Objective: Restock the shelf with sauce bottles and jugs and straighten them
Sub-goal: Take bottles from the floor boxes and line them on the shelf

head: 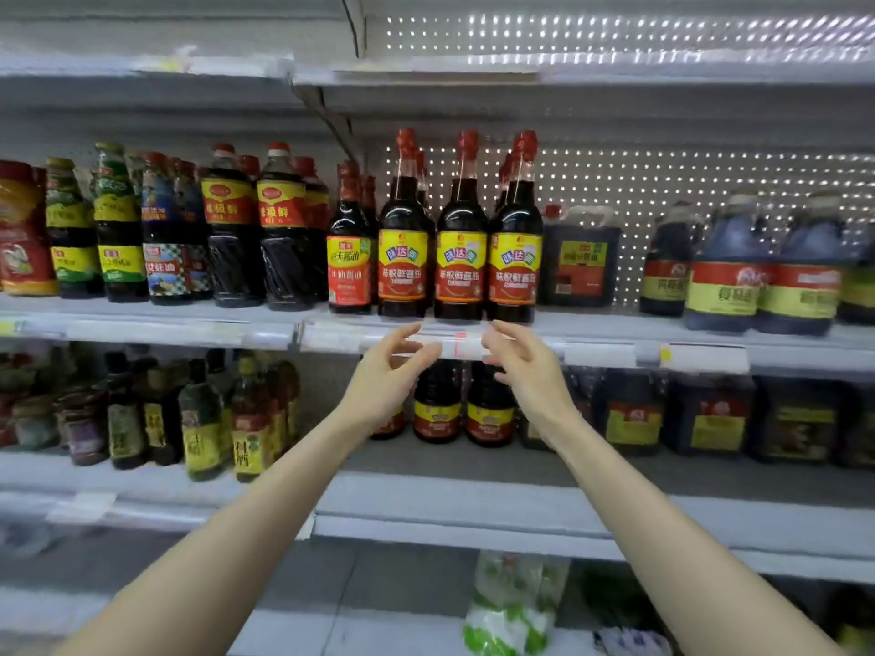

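The three matching sauce bottles (403, 267) stand upright, long axes vertical, in a row at the near edge of the middle shelf (615, 331), just above and beyond both hands. The left hand (393, 371) and right hand (525, 371) sit level at the price rail (454, 345), fingers loosely spread, holding nothing. The middle bottle (460, 267) lies above the gap between them, equally near to each.

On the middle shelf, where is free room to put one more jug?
A gap lies between the dark square jug and the small dark bottle to its right. From the three tall red-capped bottles leftward, the row is packed.
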A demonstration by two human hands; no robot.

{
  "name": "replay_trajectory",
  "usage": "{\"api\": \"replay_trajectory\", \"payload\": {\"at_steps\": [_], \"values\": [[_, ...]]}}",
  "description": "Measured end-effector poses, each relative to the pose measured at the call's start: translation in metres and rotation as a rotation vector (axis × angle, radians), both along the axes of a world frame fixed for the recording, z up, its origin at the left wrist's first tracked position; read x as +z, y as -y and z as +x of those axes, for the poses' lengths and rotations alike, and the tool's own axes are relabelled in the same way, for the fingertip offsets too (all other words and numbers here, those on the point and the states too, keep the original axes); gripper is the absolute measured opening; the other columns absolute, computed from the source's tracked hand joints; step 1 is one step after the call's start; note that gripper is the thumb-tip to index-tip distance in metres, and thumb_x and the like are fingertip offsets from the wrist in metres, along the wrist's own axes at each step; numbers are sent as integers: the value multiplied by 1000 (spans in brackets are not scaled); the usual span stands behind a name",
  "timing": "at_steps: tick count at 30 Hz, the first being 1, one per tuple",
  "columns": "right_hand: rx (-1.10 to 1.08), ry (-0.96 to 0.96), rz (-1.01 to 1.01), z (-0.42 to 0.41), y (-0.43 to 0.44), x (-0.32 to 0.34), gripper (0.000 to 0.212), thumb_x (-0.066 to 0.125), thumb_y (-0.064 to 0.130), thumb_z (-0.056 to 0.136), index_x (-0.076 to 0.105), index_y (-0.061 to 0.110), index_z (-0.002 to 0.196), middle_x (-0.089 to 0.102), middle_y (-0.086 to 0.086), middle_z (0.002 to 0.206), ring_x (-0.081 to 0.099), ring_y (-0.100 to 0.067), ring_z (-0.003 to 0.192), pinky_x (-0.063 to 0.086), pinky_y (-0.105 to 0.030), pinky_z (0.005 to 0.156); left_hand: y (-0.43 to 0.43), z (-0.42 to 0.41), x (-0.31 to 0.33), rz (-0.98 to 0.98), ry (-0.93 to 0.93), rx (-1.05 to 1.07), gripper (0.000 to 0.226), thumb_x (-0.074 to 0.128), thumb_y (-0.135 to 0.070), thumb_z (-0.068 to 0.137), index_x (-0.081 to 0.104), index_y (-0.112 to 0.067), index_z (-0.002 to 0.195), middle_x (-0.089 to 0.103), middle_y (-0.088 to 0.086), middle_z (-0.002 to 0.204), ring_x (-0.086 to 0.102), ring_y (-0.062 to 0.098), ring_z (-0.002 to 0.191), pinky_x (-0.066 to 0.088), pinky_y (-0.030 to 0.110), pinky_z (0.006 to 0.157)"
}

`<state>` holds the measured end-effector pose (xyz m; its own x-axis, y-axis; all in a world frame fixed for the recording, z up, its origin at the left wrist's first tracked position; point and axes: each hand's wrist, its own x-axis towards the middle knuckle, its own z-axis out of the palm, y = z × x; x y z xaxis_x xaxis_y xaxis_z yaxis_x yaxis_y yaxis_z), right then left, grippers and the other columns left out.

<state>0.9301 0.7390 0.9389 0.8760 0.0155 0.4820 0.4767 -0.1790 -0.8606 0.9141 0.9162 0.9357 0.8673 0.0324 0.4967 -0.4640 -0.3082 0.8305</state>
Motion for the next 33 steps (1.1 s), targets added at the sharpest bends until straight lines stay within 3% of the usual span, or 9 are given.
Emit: {"api": "replay_trajectory", "payload": {"at_steps": [2,6,14,18,20,23,26,29,33], "values": [[7,-38,-1,-10,20,-23,43,57,40,93,53,21,131,63,1,121,61,-13,109,49,-32,95,16,-11,-23,-19,-48,16,54,59,-42,91,46,-23,140,59,-4,118,57,6,105,45,25,86],[42,-118,0,-25,51,-69,33,59,33,93,57,21,124,66,8,103,63,-4,96,50,-16,77,47,-26,-75,-65,-124,31,43,62,-35,90,52,-24,130,63,1,114,60,6,99,47,12,74],[43,-356,9,-17,80,-183,26,61,28,93,58,18,117,67,0,100,66,-14,92,51,-25,83,72,-26,-190,-126,-380,68,42,67,-38,88,55,-23,125,63,-6,105,59,7,93,45,23,79],[34,-492,8,-15,88,-264,26,62,21,93,60,10,117,67,-3,99,65,-11,86,48,-10,72,77,-32,-267,-137,-516,99,32,63,-28,91,55,-21,121,61,-10,98,58,3,88,47,18,77],[37,-572,-22,-17,89,-308,28,62,23,93,61,11,117,68,-1,97,65,-11,86,48,-10,71,77,-37,-308,-149,-610,95,32,61,-28,92,55,-21,122,61,-6,102,58,2,90,47,14,75],[20,-677,-31,-21,91,-375,25,64,23,91,62,13,115,69,0,94,65,-9,83,47,-14,72,75,-43,-368,-177,-733,101,43,70,-35,85,57,-17,121,62,0,101,58,6,89,46,18,76],[-1,-769,-28,-30,92,-441,25,63,19,91,62,8,113,66,1,91,61,-9,82,46,-19,75,73,-49,-429,-213,-852,130,54,63,-46,70,59,-17,116,63,2,99,60,13,90,46,18,72],[-15,-861,-52,-40,96,-504,23,64,24,91,62,13,111,66,4,89,61,-11,85,45,-24,78,74,-57,-491,-234,-948,133,34,69,-34,86,60,-16,114,64,0,96,60,10,88,46,19,74],[-91,-935,-63,-50,103,-575,22,64,24,91,64,13,110,67,7,86,62,-9,83,46,-20,78,79,-67,-565,-243,-1016,136,14,59,-14,94,59,-14,107,64,-5,88,58,6,79,46,11,66]]}}
